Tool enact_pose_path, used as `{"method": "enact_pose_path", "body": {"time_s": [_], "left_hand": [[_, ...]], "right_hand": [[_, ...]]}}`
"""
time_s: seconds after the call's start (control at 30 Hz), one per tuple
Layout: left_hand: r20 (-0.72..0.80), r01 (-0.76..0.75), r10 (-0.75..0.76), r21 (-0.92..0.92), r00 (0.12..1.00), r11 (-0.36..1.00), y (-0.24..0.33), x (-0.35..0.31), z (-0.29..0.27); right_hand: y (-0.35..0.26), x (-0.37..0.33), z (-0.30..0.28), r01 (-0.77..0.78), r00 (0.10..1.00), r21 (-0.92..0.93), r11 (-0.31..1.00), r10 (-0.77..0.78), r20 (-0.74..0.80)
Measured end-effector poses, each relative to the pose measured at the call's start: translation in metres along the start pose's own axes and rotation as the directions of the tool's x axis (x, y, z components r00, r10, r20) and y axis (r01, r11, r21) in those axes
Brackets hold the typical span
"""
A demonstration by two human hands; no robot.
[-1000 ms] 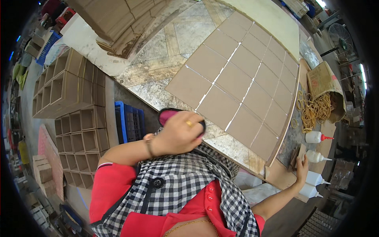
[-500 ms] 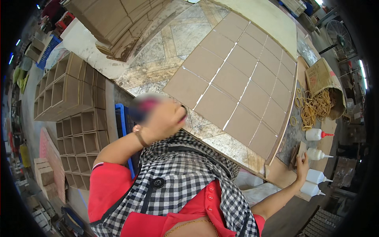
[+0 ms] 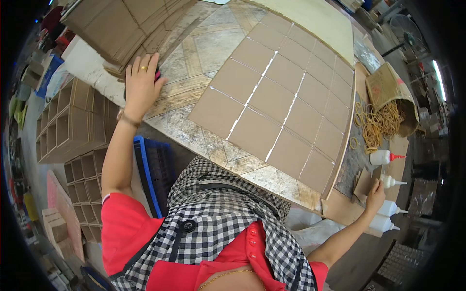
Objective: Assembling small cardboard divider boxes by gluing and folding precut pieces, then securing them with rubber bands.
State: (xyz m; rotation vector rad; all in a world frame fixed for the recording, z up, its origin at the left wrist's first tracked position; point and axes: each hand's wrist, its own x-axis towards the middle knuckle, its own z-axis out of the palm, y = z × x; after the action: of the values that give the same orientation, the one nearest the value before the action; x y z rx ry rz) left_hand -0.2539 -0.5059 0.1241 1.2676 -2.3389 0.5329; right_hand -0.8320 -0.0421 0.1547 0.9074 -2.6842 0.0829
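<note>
My left hand (image 3: 139, 86), a ring on one finger, reaches to the far left, beside a stack of folded cardboard (image 3: 128, 29). A small pink-and-black thing (image 3: 158, 75) shows under its palm by the thumb; its kind is mostly hidden. My right hand (image 3: 375, 196) is at the right edge, fingers bent and closed at the base of a white-tipped squeeze bottle (image 3: 389, 181), beside a small cardboard piece (image 3: 361, 185). What they hold is hidden. Between my hands lies a flat cardboard sheet (image 3: 262, 94) marked into squares, with white lines along several seams.
At right stand a red-tipped bottle (image 3: 380, 157), two more squeeze bottles (image 3: 383, 216) and a tipped bag (image 3: 388, 87) spilling yellow rubber bands (image 3: 376, 126). Left of the table (image 3: 194, 140) are a blue crate (image 3: 153, 169) and cardboard divider boxes (image 3: 68, 121).
My left hand has swung from the near table edge out to the cardboard stack at far left. My right hand has shifted slightly towards the white-tipped bottle. The whole view has turned a little.
</note>
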Motion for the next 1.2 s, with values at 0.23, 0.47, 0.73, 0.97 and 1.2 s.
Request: {"method": "enact_pose_path", "body": {"time_s": [0.23, 0.47, 0.73, 0.97, 1.2], "left_hand": [[0.148, -0.339, 0.528, -0.618, 0.836, 0.709, 0.061, -0.005, -0.018], [-0.031, -0.648, 0.673, -0.303, 0.739, 0.699, 0.046, -0.031, -0.017], [0.334, 0.311, -0.077, -0.737, 0.939, 0.6, 0.087, -0.064, -0.02], [0.652, 0.635, -0.164, -0.758, 0.74, -0.147, 0.108, -0.063, -0.014], [0.321, 0.098, 0.207, -0.724, 0.924, 0.683, 0.061, -0.041, -0.012]], "right_hand": [[-0.016, -0.016, -0.045, -0.081, 0.974, 0.078, 0.994, 0.096, -0.207], [-0.027, -0.05, -0.029, -0.021, 0.996, 0.387, 0.922, 0.051, -0.068], [-0.055, -0.093, -0.007, -0.091, 0.992, 0.047, 0.995, 0.095, -0.08], [-0.105, -0.072, -0.037, -0.134, 0.991, 0.367, 0.921, 0.128, 0.043], [-0.11, -0.07, -0.035, -0.131, 0.991, 0.472, 0.872, 0.111, 0.071]]}}
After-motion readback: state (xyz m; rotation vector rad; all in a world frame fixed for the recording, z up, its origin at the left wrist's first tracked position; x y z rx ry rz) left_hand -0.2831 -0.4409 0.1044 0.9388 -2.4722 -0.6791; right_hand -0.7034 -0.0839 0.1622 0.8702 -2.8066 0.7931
